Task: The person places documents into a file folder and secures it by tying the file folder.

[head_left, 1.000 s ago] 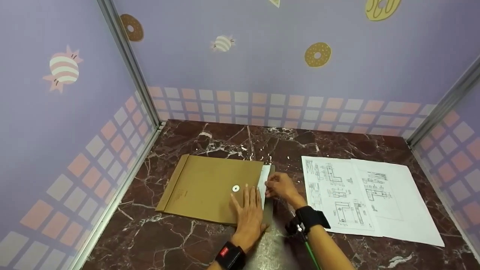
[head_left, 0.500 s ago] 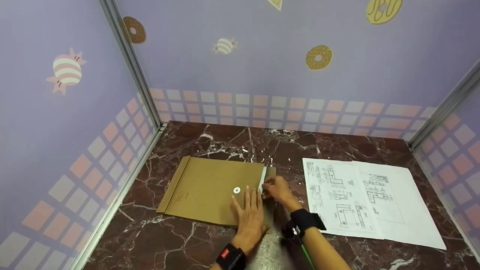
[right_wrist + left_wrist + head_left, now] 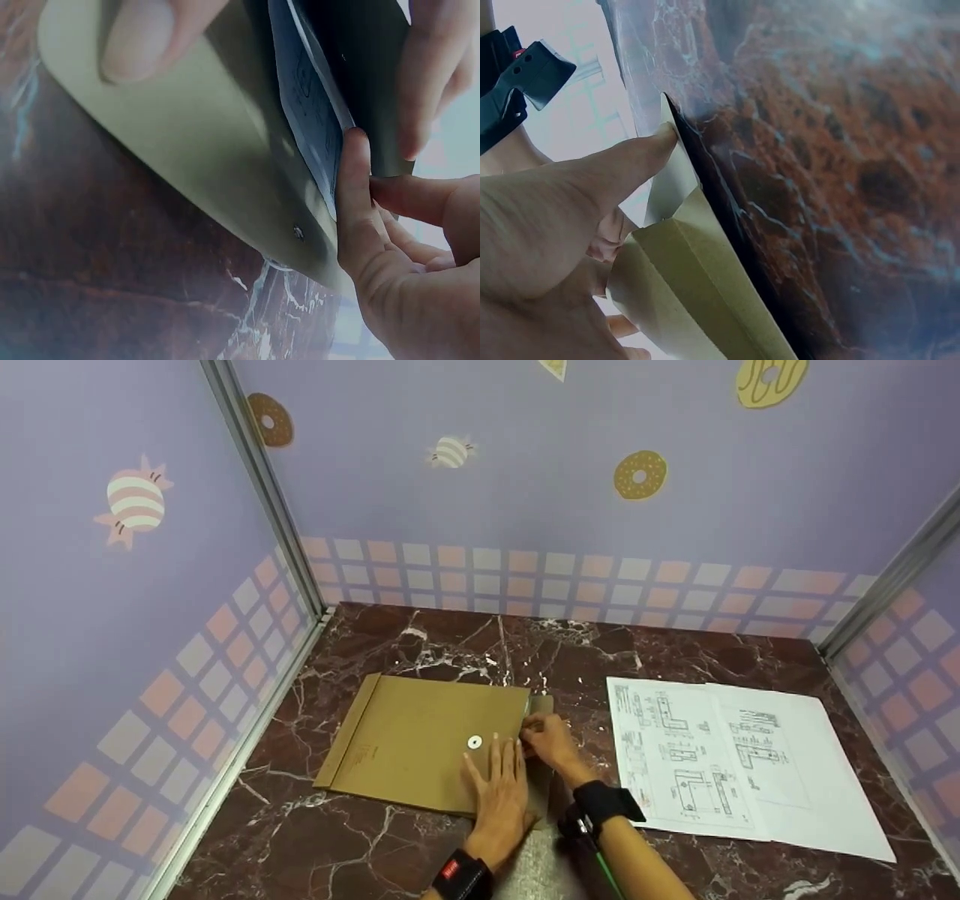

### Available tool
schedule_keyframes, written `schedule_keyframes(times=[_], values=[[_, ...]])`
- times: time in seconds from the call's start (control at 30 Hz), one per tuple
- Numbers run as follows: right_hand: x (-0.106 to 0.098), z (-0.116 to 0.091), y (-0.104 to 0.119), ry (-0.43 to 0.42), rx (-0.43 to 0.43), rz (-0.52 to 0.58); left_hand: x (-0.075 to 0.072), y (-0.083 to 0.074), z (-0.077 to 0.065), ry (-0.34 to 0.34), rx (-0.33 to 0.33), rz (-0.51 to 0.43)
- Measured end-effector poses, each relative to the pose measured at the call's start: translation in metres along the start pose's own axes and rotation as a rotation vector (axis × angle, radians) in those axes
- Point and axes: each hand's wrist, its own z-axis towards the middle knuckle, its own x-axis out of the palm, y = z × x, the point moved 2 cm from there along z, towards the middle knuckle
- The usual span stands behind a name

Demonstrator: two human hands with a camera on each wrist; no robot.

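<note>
A brown kraft document envelope (image 3: 420,727) with a white button disc (image 3: 475,742) lies on the table, its flap (image 3: 544,706) unfolded to the right. My left hand (image 3: 501,799) presses on the front panel with straight fingers, while its thumb (image 3: 641,159) rests on the flap's near end in the left wrist view. At the mouth, my right hand (image 3: 551,741) pinches the front panel's edge, with the index finger (image 3: 354,176) inside against the paper. Printed paper (image 3: 304,105) shows inside the mouth in the right wrist view; the rest of it is hidden.
Two overlapping sheets with technical drawings (image 3: 679,750) lie on the right. Red-brown marble-patterned tabletop (image 3: 360,847) surrounds everything. Purple patterned walls (image 3: 525,495) enclose the back and sides.
The white paper strip at the mouth has slid left into the envelope and no longer shows in the head view. My right hand has moved slightly left; the left hand stays in place.
</note>
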Motion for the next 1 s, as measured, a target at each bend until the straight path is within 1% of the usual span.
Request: schedule_keyframes(times=[0.17, 0.33, 0.47, 0.53, 0.6, 0.7, 0.8, 0.9, 1.0], values=[[0.003, 0.001, -0.002, -0.038, -0.035, -0.13, 0.0, 0.001, 0.0, 0.005, -0.003, -0.029], [0.004, 0.002, -0.004, -0.052, -0.034, -0.154, 0.001, 0.0, 0.0, 0.005, -0.008, -0.012], [0.004, 0.001, -0.007, -0.044, -0.036, -0.177, 0.002, 0.001, 0.0, 0.007, -0.006, 0.001], [0.003, 0.0, -0.009, -0.034, -0.039, -0.183, 0.002, 0.001, 0.0, 0.003, 0.0, -0.011], [0.001, -0.002, -0.01, -0.009, -0.02, -0.143, 0.002, 0.002, 0.0, -0.003, 0.004, -0.018], [-0.002, -0.006, -0.011, 0.039, 0.024, -0.013, 0.003, 0.002, 0.0, -0.001, 0.008, -0.017], [-0.011, -0.01, -0.012, 0.07, 0.072, 0.119, 0.004, 0.001, 0.0, 0.013, 0.016, -0.002], [-0.023, -0.014, -0.013, 0.074, 0.076, 0.154, 0.003, 0.0, -0.001, 0.021, 0.025, -0.019], [-0.039, -0.019, -0.014, 0.048, 0.068, 0.123, 0.001, -0.002, -0.002, 0.03, 0.033, -0.065]])
